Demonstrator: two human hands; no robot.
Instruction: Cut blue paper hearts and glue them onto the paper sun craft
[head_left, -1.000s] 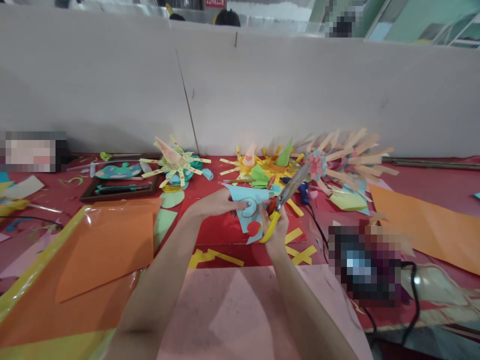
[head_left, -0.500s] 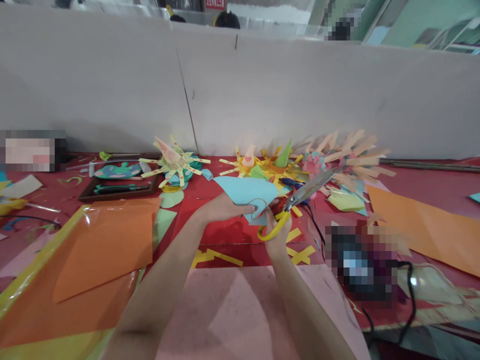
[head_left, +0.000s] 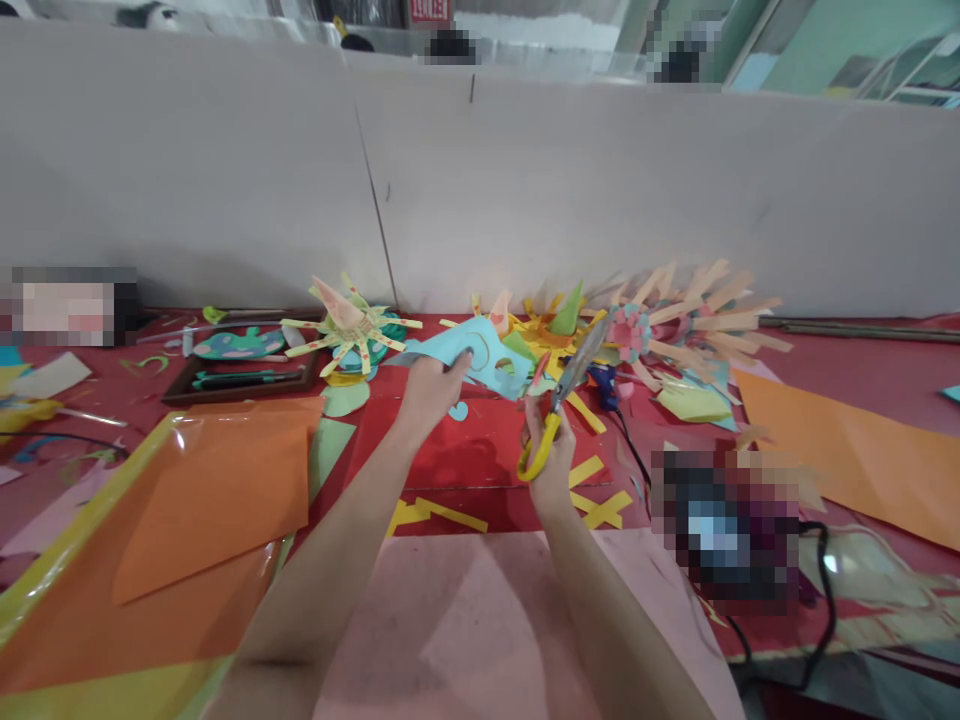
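And here we are at the desk (head_left: pixel 862 360), with the red sheet (head_left: pixel 472 455) as the centre of our dial! At eleven o'clock, the left hand (head_left: pixel 439 385) has the blue paper (head_left: pixel 446 345) pinched, thumb on top, and that paper spreads across twelve, showing a drawn curve and a cut-out hole. Over between two and three, the right hand (head_left: pixel 551 450) grips the scissors (head_left: pixel 541 455) by the yellow handles, blades angled up to one o'clock; whether the paper's near corner touches those fingers, I can't tell!

On the red sheet, just below the left hand, sits a small blue piece (head_left: pixel 459 411). Yellow strips (head_left: pixel 439 515) lie at seven, more at four. What a backdrop: a cone-topped paper flower (head_left: pixel 341 310) between ten and eleven, a green cone (head_left: pixel 568 312) at one, a pink-and-blue flower (head_left: pixel 628 332) at two! A brown tray (head_left: pixel 174 390) holds nine-thirty, an orange sheet (head_left: pixel 217 500) eight-thirty, another orange sheet (head_left: pixel 855 450) three, and a pink sheet (head_left: pixel 450 620) fills six!
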